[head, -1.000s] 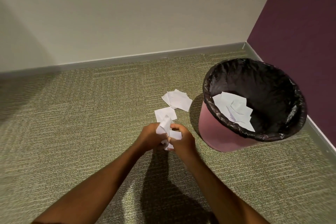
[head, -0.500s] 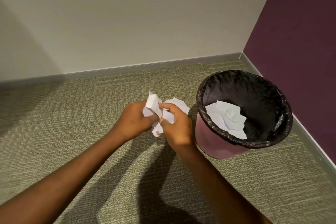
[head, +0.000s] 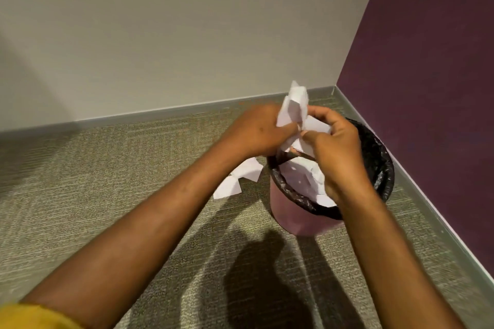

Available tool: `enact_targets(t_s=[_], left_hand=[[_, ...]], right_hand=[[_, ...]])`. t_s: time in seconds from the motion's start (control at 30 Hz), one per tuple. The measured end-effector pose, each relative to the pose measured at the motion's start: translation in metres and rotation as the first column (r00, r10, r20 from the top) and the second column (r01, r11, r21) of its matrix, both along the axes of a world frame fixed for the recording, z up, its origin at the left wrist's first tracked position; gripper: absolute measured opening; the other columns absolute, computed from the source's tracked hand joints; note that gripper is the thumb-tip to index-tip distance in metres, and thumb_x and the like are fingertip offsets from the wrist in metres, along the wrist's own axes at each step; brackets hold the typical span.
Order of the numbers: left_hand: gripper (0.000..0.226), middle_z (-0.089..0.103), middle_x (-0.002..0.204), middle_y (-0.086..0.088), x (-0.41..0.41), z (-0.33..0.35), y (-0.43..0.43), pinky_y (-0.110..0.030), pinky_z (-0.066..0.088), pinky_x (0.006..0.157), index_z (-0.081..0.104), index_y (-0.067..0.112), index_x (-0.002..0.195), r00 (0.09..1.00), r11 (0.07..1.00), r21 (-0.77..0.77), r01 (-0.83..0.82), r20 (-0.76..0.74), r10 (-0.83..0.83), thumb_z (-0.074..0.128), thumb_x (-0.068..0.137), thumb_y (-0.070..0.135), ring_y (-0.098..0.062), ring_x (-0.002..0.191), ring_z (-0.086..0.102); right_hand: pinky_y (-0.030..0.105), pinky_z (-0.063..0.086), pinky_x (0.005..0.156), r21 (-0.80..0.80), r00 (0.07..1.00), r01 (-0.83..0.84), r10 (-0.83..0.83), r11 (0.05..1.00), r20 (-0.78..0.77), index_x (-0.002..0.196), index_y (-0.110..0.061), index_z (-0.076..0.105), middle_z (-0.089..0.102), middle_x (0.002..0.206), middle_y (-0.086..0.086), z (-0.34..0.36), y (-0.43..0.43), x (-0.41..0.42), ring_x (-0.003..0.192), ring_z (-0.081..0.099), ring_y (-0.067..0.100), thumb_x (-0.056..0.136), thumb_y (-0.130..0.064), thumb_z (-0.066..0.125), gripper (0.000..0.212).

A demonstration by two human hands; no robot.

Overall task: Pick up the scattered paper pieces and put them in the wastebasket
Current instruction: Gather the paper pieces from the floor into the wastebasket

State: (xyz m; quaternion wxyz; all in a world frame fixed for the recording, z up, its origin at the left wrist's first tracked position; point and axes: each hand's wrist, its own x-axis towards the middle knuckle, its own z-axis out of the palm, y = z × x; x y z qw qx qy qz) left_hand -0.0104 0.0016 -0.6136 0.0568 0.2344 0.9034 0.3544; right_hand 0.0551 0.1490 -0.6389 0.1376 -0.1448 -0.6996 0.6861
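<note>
A bunch of white paper pieces [head: 294,107] is held between both hands above the wastebasket's near-left rim. My left hand [head: 256,131] grips the bunch from the left. My right hand [head: 336,147] pinches it from the right, and hangs over the basket's mouth. The pink wastebasket [head: 302,219] has a black liner and several white papers [head: 302,176] inside. More white paper pieces [head: 240,176] lie on the carpet just left of the basket, partly hidden by my left forearm.
The basket stands in a room corner, near a purple wall [head: 427,88] on the right and a beige wall [head: 187,35] behind. Grey baseboard [head: 427,203] runs along both. Olive carpet [head: 93,181] spreads to the left and front.
Both hands lifted the paper bunch off the carpet and carried it right and up, from left of the basket to above its rim. The camera moved closer.
</note>
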Motion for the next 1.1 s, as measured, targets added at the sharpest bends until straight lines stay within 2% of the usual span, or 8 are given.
enact_targets(t_s=[0.07,0.2,0.33,0.47,0.7,0.93,1.03,1.1], left_hand=[[0.033,0.077,0.094,-0.01,-0.008,-0.006,0.021,-0.048,0.066,0.075,0.071,0.01,0.12,0.996,0.993,-0.098,0.06,0.07,-0.053,0.069,0.101,0.036,-0.028,0.076,0.075],[0.022,0.077,0.088,-0.011,-0.011,-0.024,0.048,-0.039,0.068,0.06,0.069,0.009,0.105,0.969,0.995,-0.071,0.066,0.242,-0.047,0.079,0.096,0.027,-0.024,0.066,0.079],[0.025,0.075,0.092,-0.007,-0.007,-0.035,0.053,-0.035,0.066,0.058,0.07,0.013,0.11,0.966,0.997,-0.049,0.052,0.254,-0.038,0.085,0.092,0.023,-0.023,0.069,0.079],[0.026,0.073,0.09,0.004,-0.007,-0.037,0.038,-0.032,0.06,0.065,0.073,0.018,0.111,0.992,0.999,-0.004,0.052,0.117,-0.051,0.087,0.089,0.025,-0.016,0.076,0.074],[0.009,0.071,0.085,0.008,-0.024,-0.057,-0.017,-0.036,0.061,0.068,0.077,0.017,0.099,0.985,0.966,0.194,-0.169,0.012,0.17,0.073,0.1,0.025,-0.01,0.066,0.064],[0.005,0.073,0.084,-0.003,-0.039,-0.153,-0.072,-0.047,0.067,0.068,0.075,0.016,0.096,0.928,0.943,-0.018,-0.332,0.177,0.329,0.075,0.095,0.011,-0.032,0.075,0.076],[0.025,0.072,0.092,-0.001,-0.043,-0.199,-0.089,-0.033,0.055,0.072,0.076,0.014,0.113,0.909,0.932,-0.171,-0.32,0.22,0.353,0.083,0.089,0.019,-0.021,0.08,0.067],[0.042,0.076,0.114,-0.005,-0.042,-0.222,-0.096,-0.033,0.055,0.086,0.075,0.015,0.125,0.894,0.918,-0.238,-0.318,0.248,0.374,0.086,0.086,0.023,-0.024,0.1,0.071]], right_hand=[[0.047,0.068,0.08,-0.019,0.998,0.038,-0.037,0.999,0.06,0.119,-0.028,0.077,0.082,0.11,-0.005,-0.008,0.02,-0.001,0.1,0.08,0.026,0.09,0.01,0.063,0.05],[0.052,0.067,0.085,-0.033,0.983,0.072,-0.065,0.997,0.172,0.116,-0.032,0.078,0.083,0.104,-0.003,-0.031,0.044,0.001,0.101,0.08,0.028,0.091,0.005,0.063,0.047],[0.056,0.067,0.085,-0.042,0.968,0.091,-0.079,0.995,0.237,0.121,-0.03,0.076,0.077,0.116,0.002,-0.047,0.053,0.004,0.106,0.076,0.029,0.093,0.006,0.06,0.049],[0.056,0.067,0.084,-0.028,0.954,0.149,-0.137,0.988,0.268,0.131,-0.024,0.068,0.065,0.135,0.006,-0.051,0.057,0.005,0.11,0.07,0.025,0.097,0.007,0.054,0.048],[0.04,0.067,0.083,0.003,0.981,0.167,-0.167,0.986,0.097,0.122,-0.026,0.073,0.073,0.12,-0.002,-0.035,0.045,0.011,0.111,0.073,0.016,0.099,0.002,0.063,0.038],[0.04,0.067,0.087,-0.073,0.999,0.043,-0.045,0.996,-0.029,0.115,-0.022,0.077,0.078,0.116,0.002,-0.013,-0.007,0.027,0.108,0.077,0.019,0.101,0.0,0.068,0.028],[0.042,0.067,0.088,-0.118,0.999,-0.022,0.016,0.993,-0.052,0.118,-0.014,0.075,0.077,0.117,0.009,-0.015,-0.033,0.033,0.108,0.076,0.027,0.103,0.003,0.064,0.025],[0.039,0.067,0.085,-0.133,0.995,-0.088,0.08,0.987,-0.062,0.119,-0.012,0.074,0.076,0.117,0.011,-0.019,-0.05,0.037,0.108,0.076,0.029,0.103,0.004,0.063,0.025]])
